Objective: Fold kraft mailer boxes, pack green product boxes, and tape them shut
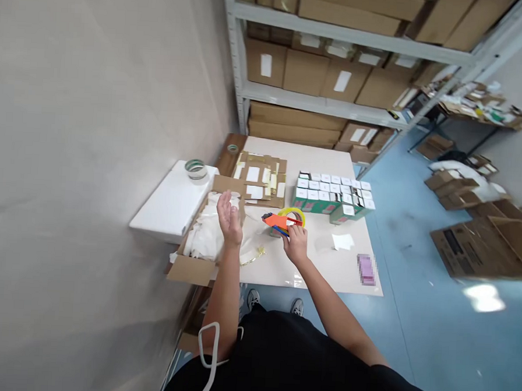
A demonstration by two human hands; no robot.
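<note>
My right hand (297, 244) is closed around an orange tape gun (275, 221), which carries a large roll of tape with a yellow rim (293, 212). It is held above the table (314, 262); part of a small box shows beneath it. My left hand (230, 218) is raised with its fingers stretched out, holding nothing. Below and beside that hand stands an open cardboard box (191, 270) with white plastic wrapping (204, 233) inside. A crumpled yellowish strip (258, 255) lies on the table between my hands.
Several green-and-white small boxes (331, 194) stand in rows at the back right. Flattened cardboard (281, 167) lies behind my hands. White paper (343, 242) and a purple packet (365, 269) are on the right. A tape roll (196, 169) sits on a white block (168, 205). Shelving (318, 100) rises behind.
</note>
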